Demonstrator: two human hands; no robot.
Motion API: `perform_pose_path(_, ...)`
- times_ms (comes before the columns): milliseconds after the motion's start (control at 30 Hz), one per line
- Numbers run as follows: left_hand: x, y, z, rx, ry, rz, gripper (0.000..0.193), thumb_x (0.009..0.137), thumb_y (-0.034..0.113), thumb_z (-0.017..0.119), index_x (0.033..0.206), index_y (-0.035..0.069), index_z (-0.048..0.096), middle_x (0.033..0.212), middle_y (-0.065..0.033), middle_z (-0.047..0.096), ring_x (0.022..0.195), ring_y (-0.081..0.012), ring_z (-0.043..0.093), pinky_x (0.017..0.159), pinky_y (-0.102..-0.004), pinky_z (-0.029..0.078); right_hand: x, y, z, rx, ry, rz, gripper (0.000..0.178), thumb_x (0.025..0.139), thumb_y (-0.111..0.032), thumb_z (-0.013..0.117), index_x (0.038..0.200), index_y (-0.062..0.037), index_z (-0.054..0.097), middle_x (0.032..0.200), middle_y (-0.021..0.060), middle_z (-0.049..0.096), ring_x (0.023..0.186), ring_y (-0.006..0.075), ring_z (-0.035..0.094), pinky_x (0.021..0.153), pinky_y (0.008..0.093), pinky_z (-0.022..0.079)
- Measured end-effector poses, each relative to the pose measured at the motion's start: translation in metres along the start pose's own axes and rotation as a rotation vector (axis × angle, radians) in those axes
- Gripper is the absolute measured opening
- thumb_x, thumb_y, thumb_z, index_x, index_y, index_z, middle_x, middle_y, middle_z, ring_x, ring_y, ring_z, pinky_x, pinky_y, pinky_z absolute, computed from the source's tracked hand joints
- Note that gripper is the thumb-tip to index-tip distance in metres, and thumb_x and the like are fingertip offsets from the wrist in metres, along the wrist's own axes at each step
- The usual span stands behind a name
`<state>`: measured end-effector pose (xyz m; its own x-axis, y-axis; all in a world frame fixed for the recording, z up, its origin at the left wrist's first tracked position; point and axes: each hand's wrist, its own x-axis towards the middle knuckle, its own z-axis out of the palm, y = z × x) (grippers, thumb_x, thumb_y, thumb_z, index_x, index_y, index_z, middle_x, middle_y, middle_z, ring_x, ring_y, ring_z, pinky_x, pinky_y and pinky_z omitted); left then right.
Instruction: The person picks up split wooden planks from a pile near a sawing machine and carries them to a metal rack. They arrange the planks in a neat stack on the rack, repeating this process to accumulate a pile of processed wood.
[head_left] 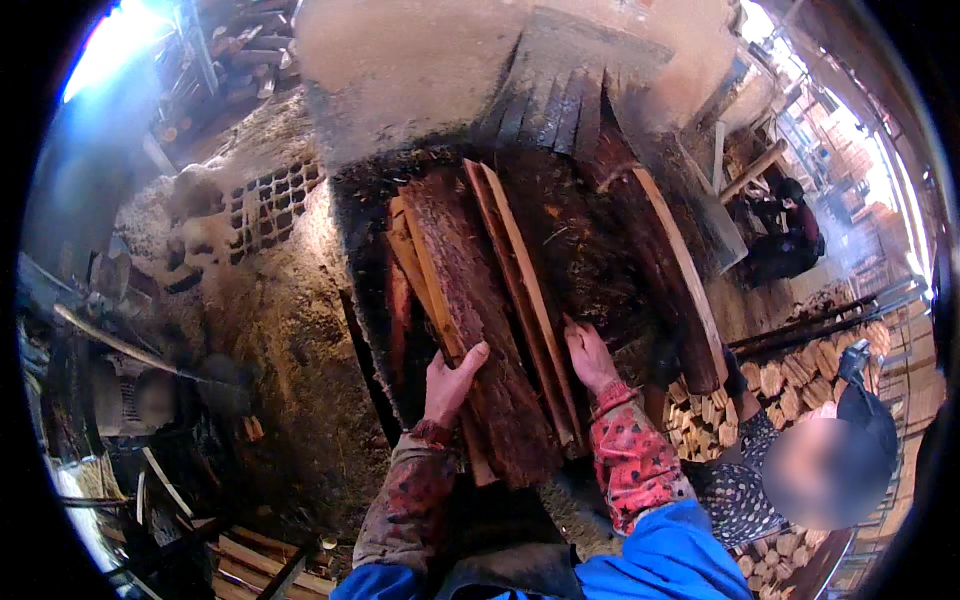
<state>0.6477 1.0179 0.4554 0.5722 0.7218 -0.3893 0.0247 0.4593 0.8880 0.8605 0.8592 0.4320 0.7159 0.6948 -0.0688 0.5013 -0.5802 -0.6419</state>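
Several rough wood slabs lie lengthwise before me on a dark, debris-covered surface. My left hand [455,385] grips the left edge of a wide bark-covered slab [465,290], its thumb on top and its other fingers partly hidden. Under that edge, paler strips [425,265] stick out. My right hand [590,358] is closed against the right side of a narrow slab [525,290] with a pale cut edge; its fingertips are partly hidden. These slabs sit between my two hands.
At right, a co-worker [735,485] reaches toward a long bark-edged slab [670,250]. Stacked split wood [790,385] stands beyond. Farther back, another person [785,235] is low down. A perforated block [270,210] and a thin curved stick [130,348] are at left.
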Motion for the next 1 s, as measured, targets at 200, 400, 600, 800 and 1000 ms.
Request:
perform_pose_path(200,-0.05,0.011,-0.026,0.042,-0.021,-0.05,0.059,0.078,0.029,0.078,0.118,-0.007,0.054,0.113,-0.0103,0.063,0.102,-0.0182,0.059,0.092,-0.0304,0.046,-0.074,-0.007,0.017,0.107,0.034,-0.043,0.038,0.093,-0.01,0.046,0.129,-0.0043,0.054,0.125,0.0222,0.055,0.113,0.0376,0.055,0.095,0.0372,0.044)
perform_pose_path(400,-0.066,-0.034,-0.049,-0.092,-0.076,-0.107,0.065,0.076,0.031,0.079,0.119,-0.009,0.051,0.113,-0.0135,0.062,0.102,-0.0187,0.06,0.091,-0.031,0.046,-0.141,0.026,0.04,0.038,0.062,-0.032,0.05,0.089,-0.008,0.047,0.138,-0.0041,0.044,0.131,0.0225,0.054,0.12,0.0364,0.052,0.1,0.0374,0.042)
perform_pose_path(600,-0.067,-0.028,-0.05,-0.018,-0.05,0.0,0.069,0.076,0.032,0.08,0.12,-0.011,0.05,0.114,-0.0138,0.062,0.103,-0.0202,0.06,0.093,-0.0315,0.046,-0.112,0.014,0.009,0.297,-0.229,0.257,0.043,0.091,-0.025,0.06,0.122,0.0029,0.054,0.112,0.0145,0.063,0.097,0.0283,0.062,0.083,0.0351,0.051)
perform_pose_path(800,-0.065,-0.033,-0.052,-0.021,-0.082,0.012,0.069,0.076,0.034,0.079,0.12,-0.01,0.05,0.113,-0.0127,0.063,0.101,-0.0186,0.06,0.092,-0.0306,0.047,-0.058,0.059,0.031,0.416,-0.342,0.533,0.055,0.091,-0.049,0.058,0.126,-0.0067,0.054,0.116,0.005,0.061,0.096,0.02,0.061,0.079,0.0338,0.053)
perform_pose_path(1000,-0.083,-0.019,-0.043,0.065,-0.032,0.003,0.059,0.078,0.032,0.077,0.119,-0.006,0.055,0.111,-0.0098,0.063,0.098,-0.0167,0.06,0.089,-0.0299,0.047,-0.047,0.124,0.092,0.713,-0.255,0.358,0.058,0.087,-0.043,0.067,0.128,-0.0059,0.051,0.113,0.0077,0.061,0.098,0.0189,0.06,0.084,0.0356,0.051)
